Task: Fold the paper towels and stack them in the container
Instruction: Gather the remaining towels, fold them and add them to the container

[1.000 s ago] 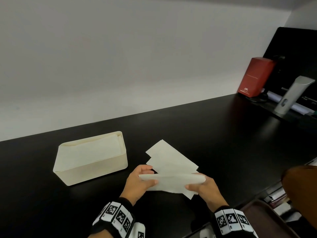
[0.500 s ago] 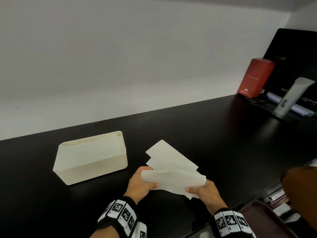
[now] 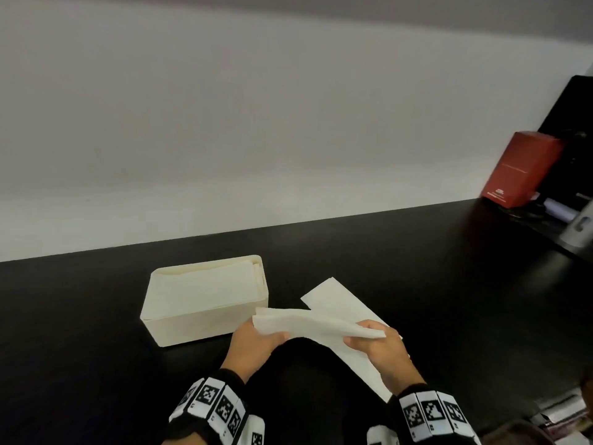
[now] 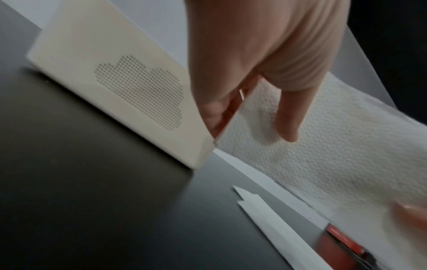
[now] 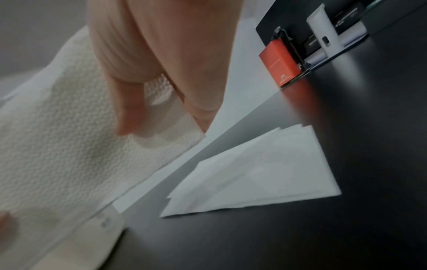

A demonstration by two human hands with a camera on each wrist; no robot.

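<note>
A folded white paper towel (image 3: 308,322) hangs in the air between my hands, just right of the cream container (image 3: 192,326). My left hand (image 3: 256,340) pinches its left end (image 4: 300,138). My right hand (image 3: 372,340) pinches its right end (image 5: 69,146). The container holds a stack of folded towels (image 3: 205,289) near its rim. More paper towels (image 3: 340,301) lie flat on the black table behind and under the held one, also in the right wrist view (image 5: 258,173). The container's side (image 4: 120,87) with a dotted cloud pattern is close to my left hand.
A red box (image 3: 519,173) leans against a black monitor (image 3: 571,123) at the far right of the table (image 3: 417,268). A grey stand (image 3: 577,231) is beside it. A white wall runs behind the table. Clutter sits at the lower right corner.
Both hands have lifted the folded towel off the pile and carried it left toward the container. The view has shifted right and down.
</note>
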